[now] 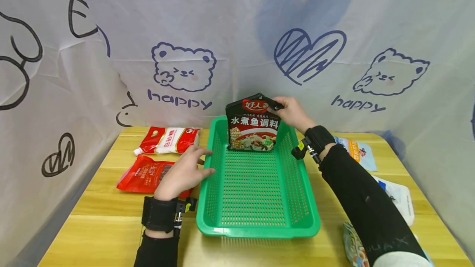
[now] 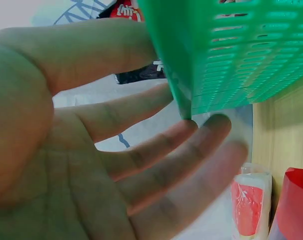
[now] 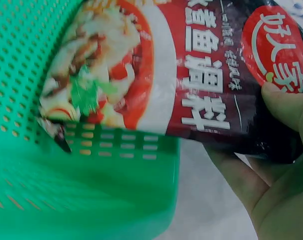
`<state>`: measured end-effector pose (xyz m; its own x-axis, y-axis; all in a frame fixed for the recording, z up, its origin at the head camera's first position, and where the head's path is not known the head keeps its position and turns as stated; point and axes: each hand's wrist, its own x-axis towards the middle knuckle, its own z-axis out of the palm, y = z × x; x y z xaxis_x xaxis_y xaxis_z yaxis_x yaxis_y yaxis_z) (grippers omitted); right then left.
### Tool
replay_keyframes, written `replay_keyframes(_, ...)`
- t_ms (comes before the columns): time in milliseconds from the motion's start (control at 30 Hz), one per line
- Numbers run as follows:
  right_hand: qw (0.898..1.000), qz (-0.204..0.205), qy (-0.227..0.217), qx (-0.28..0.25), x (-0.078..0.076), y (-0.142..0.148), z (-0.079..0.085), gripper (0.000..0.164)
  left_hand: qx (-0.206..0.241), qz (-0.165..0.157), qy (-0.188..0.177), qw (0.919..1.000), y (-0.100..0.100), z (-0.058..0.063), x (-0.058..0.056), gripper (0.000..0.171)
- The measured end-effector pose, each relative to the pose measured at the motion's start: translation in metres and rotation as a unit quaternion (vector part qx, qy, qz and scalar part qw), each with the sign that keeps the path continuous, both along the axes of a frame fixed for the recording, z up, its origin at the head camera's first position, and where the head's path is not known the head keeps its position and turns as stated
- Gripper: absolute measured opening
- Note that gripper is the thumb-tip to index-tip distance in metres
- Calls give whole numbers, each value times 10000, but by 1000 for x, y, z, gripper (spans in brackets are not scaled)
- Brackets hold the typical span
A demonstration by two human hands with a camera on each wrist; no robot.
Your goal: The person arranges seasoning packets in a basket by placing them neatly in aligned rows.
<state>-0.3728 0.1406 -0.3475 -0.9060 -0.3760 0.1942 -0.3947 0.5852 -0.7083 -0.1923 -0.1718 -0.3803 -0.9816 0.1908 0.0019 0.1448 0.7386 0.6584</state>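
So my right hand [image 1: 293,112] has a black and red seasoning packet [image 1: 253,123] by its top right corner, thumb on the front, fingers clamped round the back. The packet is pretty much upright at the far end of the green basket [image 1: 256,231], front towards me, with its food picture at the bottom and a red logo up top. Can't tell if its bottom edge actually touches the mesh floor.

My left hand [image 1: 185,173] is at the basket's left rim, fingers spread apart and thumb well away from them. The thumb and index tips are right at that rim, but I can't tell how hard they press, if at all.

Left of the basket on the wooden table [image 1: 100,226] there's a red and white bag [image 1: 170,140], with a red pouch [image 1: 146,174] just nearer to me, partly behind my left hand. Over on the right lie a blue-white packet [image 1: 365,158], a white packet [image 1: 400,201] and a greenish packet [image 1: 354,242], partly hidden by my black sleeve [image 1: 363,201].
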Motion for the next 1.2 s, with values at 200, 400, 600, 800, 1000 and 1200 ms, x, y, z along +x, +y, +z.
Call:
replay_keyframes(200,9994,60,-295,147,-14,1,-3,20,119,148,-38,9998,4,0,-1,50)
replay_keyframes(400,9986,132,-505,61,-22,-2,-10,19,245,240,-168,9993,5,1,0,51)
replay_keyframes(600,9989,13,-454,79,-26,-3,-17,16,334,274,-259,9987,6,1,-1,51)
replay_keyframes(800,9986,-95,-518,73,-21,2,-14,44,335,263,-268,9987,7,1,0,51)
replay_keyframes(1000,9988,-88,-366,-321,-3,13,-3,62,318,187,-253,9990,7,1,1,51)
replay_keyframes(1200,9938,-284,-139,-1068,22,28,16,64,325,98,-220,9992,5,1,-1,52)
